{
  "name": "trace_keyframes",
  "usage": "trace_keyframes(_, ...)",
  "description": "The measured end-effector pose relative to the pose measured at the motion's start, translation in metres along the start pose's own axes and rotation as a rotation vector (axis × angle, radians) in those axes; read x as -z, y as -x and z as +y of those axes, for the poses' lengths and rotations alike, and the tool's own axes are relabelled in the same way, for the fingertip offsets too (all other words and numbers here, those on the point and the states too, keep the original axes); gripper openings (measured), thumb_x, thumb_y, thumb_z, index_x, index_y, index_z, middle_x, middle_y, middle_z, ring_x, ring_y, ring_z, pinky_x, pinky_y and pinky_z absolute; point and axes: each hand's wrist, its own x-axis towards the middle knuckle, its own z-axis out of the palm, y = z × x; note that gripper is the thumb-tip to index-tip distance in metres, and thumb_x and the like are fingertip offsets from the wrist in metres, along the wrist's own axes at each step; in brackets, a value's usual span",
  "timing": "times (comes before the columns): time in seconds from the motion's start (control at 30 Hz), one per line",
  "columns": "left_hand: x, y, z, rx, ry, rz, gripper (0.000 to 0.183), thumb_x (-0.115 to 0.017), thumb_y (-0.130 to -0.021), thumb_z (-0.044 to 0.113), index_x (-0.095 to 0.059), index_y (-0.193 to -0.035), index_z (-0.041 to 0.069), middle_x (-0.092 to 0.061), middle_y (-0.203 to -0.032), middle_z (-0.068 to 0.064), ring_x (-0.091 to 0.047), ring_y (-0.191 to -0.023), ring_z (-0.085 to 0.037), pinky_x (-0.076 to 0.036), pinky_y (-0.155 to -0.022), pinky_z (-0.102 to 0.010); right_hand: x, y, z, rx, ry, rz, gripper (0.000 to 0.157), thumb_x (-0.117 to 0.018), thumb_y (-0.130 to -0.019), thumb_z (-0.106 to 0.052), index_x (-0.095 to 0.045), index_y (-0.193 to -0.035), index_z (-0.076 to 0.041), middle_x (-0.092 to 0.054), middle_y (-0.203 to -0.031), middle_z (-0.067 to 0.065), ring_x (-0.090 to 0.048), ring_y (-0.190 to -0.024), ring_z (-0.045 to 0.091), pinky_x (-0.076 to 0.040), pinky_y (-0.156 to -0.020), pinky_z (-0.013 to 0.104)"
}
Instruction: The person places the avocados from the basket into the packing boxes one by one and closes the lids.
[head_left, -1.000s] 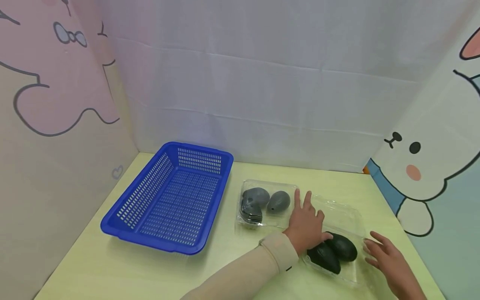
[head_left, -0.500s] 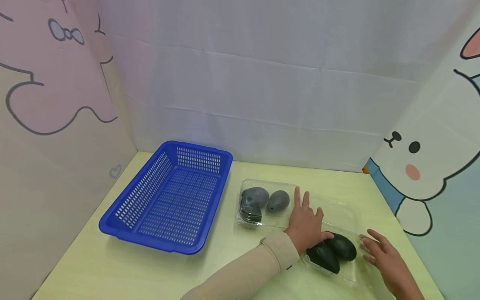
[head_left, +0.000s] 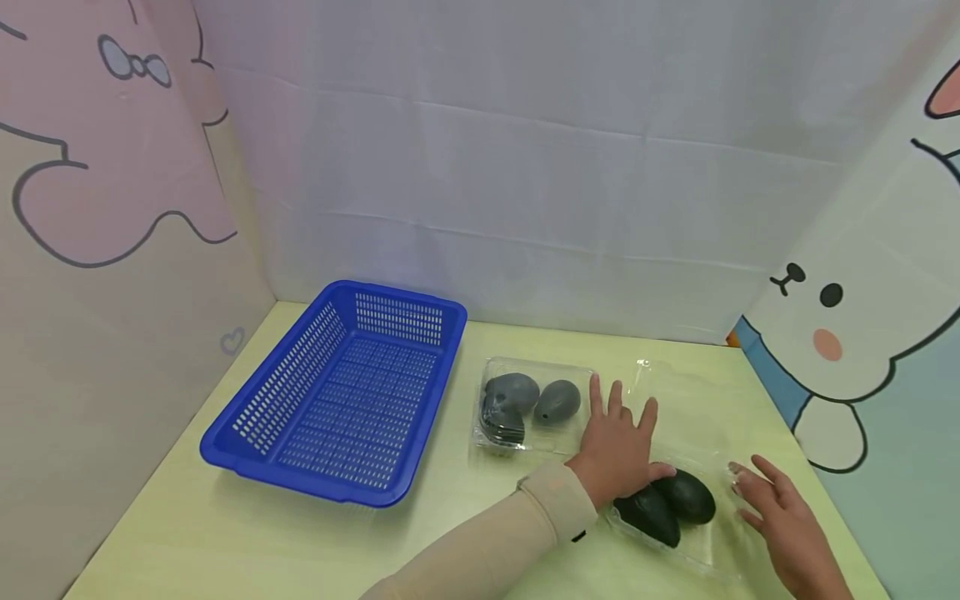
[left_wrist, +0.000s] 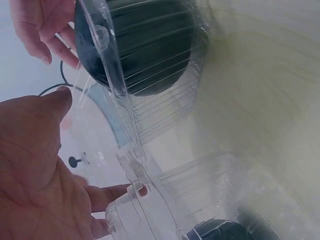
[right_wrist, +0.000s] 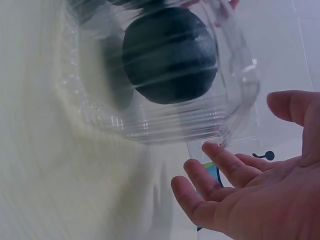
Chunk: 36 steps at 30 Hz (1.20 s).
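A clear plastic clamshell box (head_left: 708, 550) lies at the right with its lid (head_left: 675, 408) swung back. Two dark green avocados, a front one (head_left: 647, 514) and a rear one (head_left: 687, 497), rest in it. My left hand (head_left: 615, 450) reaches across its left side, fingers spread, thumb over the rear avocado. Those fingers also overlap the right edge of a second, closed clamshell (head_left: 536, 446), where dark fruits (head_left: 557, 402) show greyish through the plastic. To the right, my right hand (head_left: 787, 521) has loosely bent fingers. Its fingertips (right_wrist: 212, 148) are close to the box's edge, holding nothing.
A blue perforated plastic basket (head_left: 367, 400) with nothing in it stands on the left of the pale yellow table (head_left: 300, 550). White cloth (head_left: 487, 192) closes off the back. Printed cartoon panels (head_left: 877, 317) line both sides.
The right box's lid has swung farther back, away from the avocados. My right hand has shifted slightly right. The left hand's index finger has lifted away a little; its wrist stays in place.
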Motion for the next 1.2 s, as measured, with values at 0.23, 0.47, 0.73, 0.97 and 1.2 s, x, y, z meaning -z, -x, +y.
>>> trace_keyframes(0.23, 0.004, 0.004, -0.007, 0.033, 0.13, 0.048, 0.1, -0.03, -0.096, 0.081, -0.006, -0.167, 0.015, -0.055, -0.147, 0.007, -0.025, -0.154, -0.026, -0.008, -0.121, -0.064, -0.001, 0.001, 0.002, 0.006, -0.094, 0.052, 0.09, -0.041, -0.106, -0.058, 0.01, -0.165, -0.011, -0.026, -0.163, 0.01, -0.014, -0.154, 0.041, -0.047, -0.081, 0.011)
trace_keyframes(0.47, 0.007, 0.005, -0.017, 0.056, 0.285, 0.074, 0.096, -0.035, -0.1, 0.074, -0.006, -0.167, 0.011, -0.057, -0.145, 0.006, -0.029, -0.153, -0.025, -0.013, -0.122, -0.061, 0.001, 0.007, 0.012, 0.153, -0.169, 0.064, 0.075, -0.036, -0.111, -0.049, 0.001, -0.167, -0.016, -0.035, -0.16, 0.002, -0.033, -0.149, 0.022, -0.045, -0.084, 0.012)
trace_keyframes(0.73, 0.01, 0.004, -0.023, 0.024, 0.583, 0.087, 0.092, -0.036, -0.104, 0.068, -0.005, -0.166, 0.008, -0.041, -0.161, -0.001, -0.027, -0.153, -0.022, -0.014, -0.123, -0.058, 0.001, 0.011, 0.015, 0.211, -0.204, 0.067, 0.067, -0.035, -0.112, -0.045, -0.006, -0.167, -0.022, -0.037, -0.151, -0.004, -0.035, -0.139, 0.013, -0.044, -0.084, 0.012)
trace_keyframes(0.97, 0.01, 0.001, -0.028, 0.032, 0.934, 0.105, 0.087, -0.049, -0.105, 0.054, -0.006, -0.166, 0.009, -0.036, -0.163, -0.007, -0.036, -0.149, -0.021, -0.023, -0.123, -0.046, 0.002, 0.014, 0.02, 0.484, -0.375, -0.039, 0.042, -0.031, -0.115, -0.021, -0.03, -0.156, -0.027, -0.053, -0.137, -0.019, -0.052, -0.119, -0.006, -0.046, -0.085, 0.013)
trace_keyframes(1.2, 0.011, 0.004, -0.034, 0.002, 1.132, 0.155, 0.078, -0.052, -0.106, 0.044, -0.011, -0.167, 0.016, -0.038, -0.161, -0.002, -0.044, -0.143, -0.019, -0.042, -0.112, -0.035, 0.004, 0.018, 0.018, 0.539, -0.441, -0.076, 0.04, -0.027, -0.115, -0.017, -0.036, -0.153, -0.026, -0.056, -0.139, -0.016, -0.055, -0.122, -0.004, -0.048, -0.088, 0.015)
